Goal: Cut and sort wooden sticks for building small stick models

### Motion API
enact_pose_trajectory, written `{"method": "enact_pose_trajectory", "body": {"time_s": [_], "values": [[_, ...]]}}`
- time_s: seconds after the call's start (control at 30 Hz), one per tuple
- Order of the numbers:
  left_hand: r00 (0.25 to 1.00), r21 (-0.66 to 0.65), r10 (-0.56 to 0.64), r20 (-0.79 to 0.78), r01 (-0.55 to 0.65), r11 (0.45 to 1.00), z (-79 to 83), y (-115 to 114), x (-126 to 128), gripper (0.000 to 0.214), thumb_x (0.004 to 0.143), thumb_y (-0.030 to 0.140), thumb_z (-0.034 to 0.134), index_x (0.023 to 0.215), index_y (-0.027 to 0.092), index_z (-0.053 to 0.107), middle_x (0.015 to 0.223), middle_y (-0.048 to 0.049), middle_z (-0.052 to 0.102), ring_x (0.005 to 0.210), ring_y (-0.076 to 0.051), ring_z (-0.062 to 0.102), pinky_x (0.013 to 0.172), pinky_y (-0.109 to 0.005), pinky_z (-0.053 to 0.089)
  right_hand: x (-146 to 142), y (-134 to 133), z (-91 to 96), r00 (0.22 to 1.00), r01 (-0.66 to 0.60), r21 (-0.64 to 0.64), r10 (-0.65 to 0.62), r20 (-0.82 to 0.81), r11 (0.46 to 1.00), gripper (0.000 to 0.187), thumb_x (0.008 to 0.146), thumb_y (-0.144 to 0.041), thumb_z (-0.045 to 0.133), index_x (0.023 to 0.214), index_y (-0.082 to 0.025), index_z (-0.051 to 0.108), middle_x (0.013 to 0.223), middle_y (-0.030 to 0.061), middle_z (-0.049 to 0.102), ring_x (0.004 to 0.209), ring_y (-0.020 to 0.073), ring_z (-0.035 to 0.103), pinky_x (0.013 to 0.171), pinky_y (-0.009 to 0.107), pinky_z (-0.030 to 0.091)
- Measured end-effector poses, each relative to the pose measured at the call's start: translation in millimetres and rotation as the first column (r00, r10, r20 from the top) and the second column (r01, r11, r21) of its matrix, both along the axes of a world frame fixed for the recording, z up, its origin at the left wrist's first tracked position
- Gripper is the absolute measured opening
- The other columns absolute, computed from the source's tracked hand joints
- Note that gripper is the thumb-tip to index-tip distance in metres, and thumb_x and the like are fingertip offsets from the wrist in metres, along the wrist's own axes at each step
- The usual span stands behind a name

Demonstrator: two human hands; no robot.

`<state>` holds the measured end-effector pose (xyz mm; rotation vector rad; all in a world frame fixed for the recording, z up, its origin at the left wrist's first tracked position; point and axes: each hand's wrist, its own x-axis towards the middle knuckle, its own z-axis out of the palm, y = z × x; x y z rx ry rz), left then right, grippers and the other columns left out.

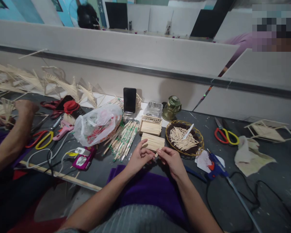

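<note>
Left hand (140, 157) half-curled at stick panel (154, 139), grip unclear; right hand (170, 159) pinched around short stick (156, 155).

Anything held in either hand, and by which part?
Right hand: a short stick, seemingly pinched near one end. Left hand: at the stick panel; can't tell if it holds anything.

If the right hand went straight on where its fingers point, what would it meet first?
The right hand would probably meet the flat stick panel first; the depth between them is unclear.

Forearms (105, 199) stretched forward, both hands (174, 162) close together, fingers (148, 157) bent
</note>
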<state>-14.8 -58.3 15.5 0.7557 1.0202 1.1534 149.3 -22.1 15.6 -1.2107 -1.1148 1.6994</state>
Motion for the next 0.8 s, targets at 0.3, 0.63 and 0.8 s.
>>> {"method": "enact_pose_trajectory", "body": {"time_s": [0.3,0.63,0.8], "values": [[0.998,0.064,0.038,-0.041,-0.035,0.997,0.8,12,-5,0.094,0.063,0.019,0.080,0.142,0.016,0.028,0.070,0.0044,0.064,0.066,-0.013,0.061,0.069,-0.028,0.046,-14,4,8.2,0.977,-0.110,0.251,0.058,0.207,0.962,0.027,0.076,-0.043,0.072,0.074,-0.016,0.071,0.070,0.0017,0.064,0.060,0.0128,0.049,0.056,0.025,0.035],[0.981,0.083,0.184,-0.058,-0.179,0.980,-2.1,18,-19,0.089,0.062,0.020,0.081,0.139,0.016,0.035,0.068,0.0049,0.065,0.061,-0.011,0.060,0.065,-0.023,0.046,-12,42,-3.1,0.659,-0.439,0.605,-0.220,0.720,0.664,0.023,0.093,-0.025,0.048,0.098,-0.019,0.070,0.094,0.0086,0.066,0.088,0.0207,0.059,0.077,0.031,0.043],[0.972,0.098,0.230,-0.040,-0.225,0.969,-2.0,21,-23,0.089,0.061,0.021,0.082,0.138,0.016,0.037,0.070,0.0037,0.066,0.062,-0.011,0.060,0.065,-0.023,0.046,-32,48,-9.6,0.250,-0.699,0.418,-0.349,0.903,0.580,0.018,0.093,-0.018,0.049,0.092,-0.020,0.067,0.092,0.0096,0.061,0.091,0.0222,0.054,0.067,0.029,0.038]]}}
